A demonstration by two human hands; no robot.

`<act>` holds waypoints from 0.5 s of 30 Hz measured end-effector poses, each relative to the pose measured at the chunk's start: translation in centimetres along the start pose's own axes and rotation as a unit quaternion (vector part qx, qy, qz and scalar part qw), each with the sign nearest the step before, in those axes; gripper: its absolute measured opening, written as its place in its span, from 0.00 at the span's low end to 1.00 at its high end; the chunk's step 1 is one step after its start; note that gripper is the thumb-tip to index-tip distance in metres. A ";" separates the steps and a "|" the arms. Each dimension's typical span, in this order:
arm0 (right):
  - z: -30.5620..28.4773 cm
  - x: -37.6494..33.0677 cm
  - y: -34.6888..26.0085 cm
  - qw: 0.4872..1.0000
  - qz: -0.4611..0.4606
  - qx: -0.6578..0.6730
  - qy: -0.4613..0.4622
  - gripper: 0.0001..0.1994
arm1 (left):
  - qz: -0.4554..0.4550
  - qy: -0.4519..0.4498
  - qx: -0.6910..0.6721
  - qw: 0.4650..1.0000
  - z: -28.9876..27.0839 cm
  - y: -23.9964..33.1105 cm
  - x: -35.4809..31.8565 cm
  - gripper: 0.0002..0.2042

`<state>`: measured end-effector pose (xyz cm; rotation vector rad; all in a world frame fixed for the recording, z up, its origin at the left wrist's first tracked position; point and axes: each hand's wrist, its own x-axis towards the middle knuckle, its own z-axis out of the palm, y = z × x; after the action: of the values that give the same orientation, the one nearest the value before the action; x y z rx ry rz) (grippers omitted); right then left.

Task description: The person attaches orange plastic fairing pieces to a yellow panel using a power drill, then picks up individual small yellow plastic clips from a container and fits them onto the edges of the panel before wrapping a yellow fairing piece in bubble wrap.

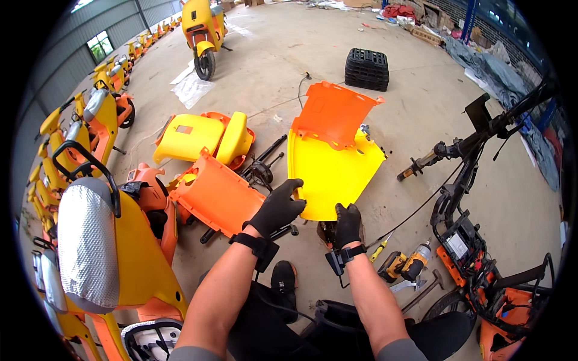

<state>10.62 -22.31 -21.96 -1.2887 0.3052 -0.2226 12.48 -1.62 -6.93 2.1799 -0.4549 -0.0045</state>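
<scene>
My left hand [278, 207], in a black glove, grips the left near corner of a bright yellow scooter body panel [331, 180]. At the panel's near edge, my right hand [348, 226], gloved too, pinches the rim with the thumb on top. The panel is held tilted in front of me; what lies beneath is mostly hidden. An orange panel [337, 114] overlaps its far end. Left of my left hand, another orange panel [220, 191] lies on the floor parts. Yellow body covers [192, 137] rest just beyond that.
A stripped scooter frame [459, 207] stands at the right. Near it lie a cordless power tool [415, 262], a hammer [426, 289] and a yellow screwdriver [379, 249]. A scooter with a silver seat cover [87, 240] is close on my left. Farther off are a black crate [367, 69] and a yellow scooter [203, 30].
</scene>
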 end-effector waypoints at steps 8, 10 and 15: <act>6.1 -0.1 8.7 0.988 -0.070 -0.136 0.007 0.16 | 0.095 0.126 0.169 0.973 0.7 5.2 -0.9 0.18; 6.9 -1.1 10.3 0.982 -0.069 -0.177 -0.010 0.16 | 0.059 0.030 0.162 0.985 2.3 8.4 -2.0 0.17; 8.1 -2.0 11.8 0.950 -0.044 -0.293 -0.098 0.16 | 0.159 -0.086 0.199 0.963 4.7 13.5 -5.4 0.19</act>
<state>11.45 -11.18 -31.18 -1.9021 0.1451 -0.0760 2.37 -10.82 -0.21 2.4815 -0.9713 0.0811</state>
